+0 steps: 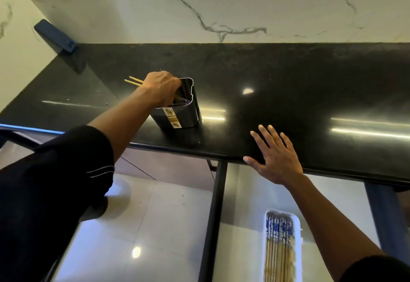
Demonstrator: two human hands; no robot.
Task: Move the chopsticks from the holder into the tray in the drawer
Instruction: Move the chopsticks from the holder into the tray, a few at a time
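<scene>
Two chopsticks (133,81) sit clenched in your left hand (163,87) at the holder's (179,113) mouth, ten o'clock; your right hand (274,155) lies flat and spread on the bench (288,86), bracing you above the tray (298,237) at five o'clock.

Hands: 2, left hand (163,87) & right hand (274,158). Holder (179,113): 1, on the worktop (288,86); 3 small stickers on its front. Chopsticks in left hand (133,81): 2 tips showing. Tray (298,246): 1, in the drawer (241,226). Chopsticks in tray (280,248): approx. 8, packed side by side, exact no. can't tell. Phone (55,36): 1, leaning vs. wall at back left corner.
</scene>
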